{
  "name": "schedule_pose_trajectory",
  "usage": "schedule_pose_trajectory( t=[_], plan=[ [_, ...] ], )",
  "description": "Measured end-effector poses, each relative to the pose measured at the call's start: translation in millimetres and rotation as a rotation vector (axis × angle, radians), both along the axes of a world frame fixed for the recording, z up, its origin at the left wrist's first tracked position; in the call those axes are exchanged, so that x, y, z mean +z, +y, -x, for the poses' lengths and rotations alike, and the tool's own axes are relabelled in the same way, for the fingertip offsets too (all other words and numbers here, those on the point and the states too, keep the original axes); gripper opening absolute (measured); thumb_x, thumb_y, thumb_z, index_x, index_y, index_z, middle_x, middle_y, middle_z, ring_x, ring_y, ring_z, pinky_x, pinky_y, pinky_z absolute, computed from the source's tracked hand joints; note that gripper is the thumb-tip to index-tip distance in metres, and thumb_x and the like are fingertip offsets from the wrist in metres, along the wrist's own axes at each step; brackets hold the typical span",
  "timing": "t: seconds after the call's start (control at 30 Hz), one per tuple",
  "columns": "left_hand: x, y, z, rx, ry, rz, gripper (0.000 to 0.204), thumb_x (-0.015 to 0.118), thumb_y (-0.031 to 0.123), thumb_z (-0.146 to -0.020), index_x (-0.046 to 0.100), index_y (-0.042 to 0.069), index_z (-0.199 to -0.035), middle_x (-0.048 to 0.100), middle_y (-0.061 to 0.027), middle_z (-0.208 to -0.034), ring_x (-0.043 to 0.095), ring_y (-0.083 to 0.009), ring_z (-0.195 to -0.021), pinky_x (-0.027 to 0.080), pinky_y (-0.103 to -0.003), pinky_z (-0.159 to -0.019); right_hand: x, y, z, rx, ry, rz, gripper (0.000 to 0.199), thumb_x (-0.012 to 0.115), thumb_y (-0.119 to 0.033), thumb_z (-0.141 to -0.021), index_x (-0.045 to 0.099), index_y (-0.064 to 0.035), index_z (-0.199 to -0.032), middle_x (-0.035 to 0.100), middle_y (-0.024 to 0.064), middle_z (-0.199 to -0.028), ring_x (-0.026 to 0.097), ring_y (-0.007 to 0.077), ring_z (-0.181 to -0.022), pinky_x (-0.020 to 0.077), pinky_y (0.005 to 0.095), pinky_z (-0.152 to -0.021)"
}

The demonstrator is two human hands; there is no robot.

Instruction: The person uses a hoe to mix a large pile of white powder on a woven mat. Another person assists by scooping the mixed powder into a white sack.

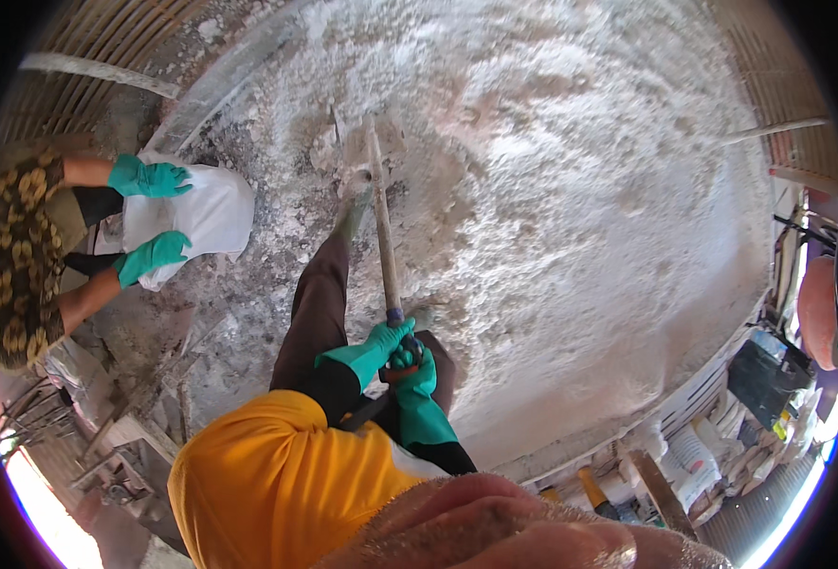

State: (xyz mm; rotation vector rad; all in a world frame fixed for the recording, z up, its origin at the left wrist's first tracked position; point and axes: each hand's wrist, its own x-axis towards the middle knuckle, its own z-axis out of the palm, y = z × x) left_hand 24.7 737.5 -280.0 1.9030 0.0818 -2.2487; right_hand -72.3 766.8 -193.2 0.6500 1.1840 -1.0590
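Note:
Both of my hands, in green rubber gloves, are closed on the upper end of a shovel [383, 228]. My left hand [373, 348] wraps the top of the shaft by a dark band. Just below it, my right hand [417, 376] grips the handle end. The long pale shaft runs away from me, and its lower end meets a bed of white powder [552, 190]. Powder and shadow partly hide the blade, so its load is hard to make out. My powder-dusted foot stands beside the shaft's lower end.
At the left, a co-worker in a patterned top holds a white sack [215, 211] with green-gloved hands. A low pale ledge [215, 90] lies behind it. Slatted walls [770, 66] border the far corners. Bags, a wooden post [661, 493] and clutter line the near right.

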Motion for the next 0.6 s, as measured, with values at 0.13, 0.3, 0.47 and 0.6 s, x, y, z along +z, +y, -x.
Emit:
schedule_pose_trajectory(
  t=[0.13, 0.3, 0.47, 0.6],
  plan=[
    [-49.3, 20.6, -20.6, 0.052, -0.018, -0.031, 0.040, 0.082, 0.043, -0.085, 0.069, 0.006, -0.090, 0.068, -0.0061, -0.071, 0.059, -0.0160, -0.050, 0.045, -0.031, -0.043, -83.3, 49.6, -16.2, -0.162, -0.134, -0.071, 0.056, 0.034, -0.039, -0.105, 0.055, 0.0039, -0.133, 0.072, 0.0143, -0.099, 0.067, 0.0285, -0.085, 0.0549, 0.0436, -0.076],
    [-85.2, -38.6, -28.0, -0.130, -0.108, -0.035, 0.039, 0.081, 0.041, -0.084, 0.070, 0.004, -0.090, 0.070, -0.0084, -0.074, 0.061, -0.0173, -0.051, 0.047, -0.033, -0.043, -163.8, 50.6, -11.3, -0.208, -0.380, 0.236, 0.056, 0.036, -0.043, -0.102, 0.060, -0.0006, -0.130, 0.070, 0.0142, -0.110, 0.065, 0.0285, -0.102, 0.0506, 0.0447, -0.092],
    [-120.9, -48.6, -17.6, -0.021, -0.078, -0.213, 0.023, 0.076, 0.024, -0.089, 0.070, 0.002, -0.088, 0.072, -0.0118, -0.075, 0.066, -0.0223, -0.055, 0.056, -0.035, -0.050, -120.2, -25.4, -7.3, -0.221, -0.124, -0.298, 0.042, 0.046, -0.044, -0.101, 0.064, -0.0073, -0.110, 0.070, 0.0113, -0.091, 0.064, 0.0267, -0.085, 0.0493, 0.0501, -0.084],
    [-132.1, -73.0, -10.0, 0.013, -0.152, -0.158, 0.021, 0.076, 0.022, -0.088, 0.071, 0.001, -0.089, 0.072, -0.0126, -0.077, 0.067, -0.0233, -0.058, 0.057, -0.035, -0.051, -164.8, -4.5, -17.1, -0.245, -0.014, -0.281, 0.030, 0.049, -0.032, -0.104, 0.061, -0.0062, -0.094, 0.063, 0.0094, -0.070, 0.058, 0.0270, -0.061, 0.0512, 0.0416, -0.065]
  ],
)
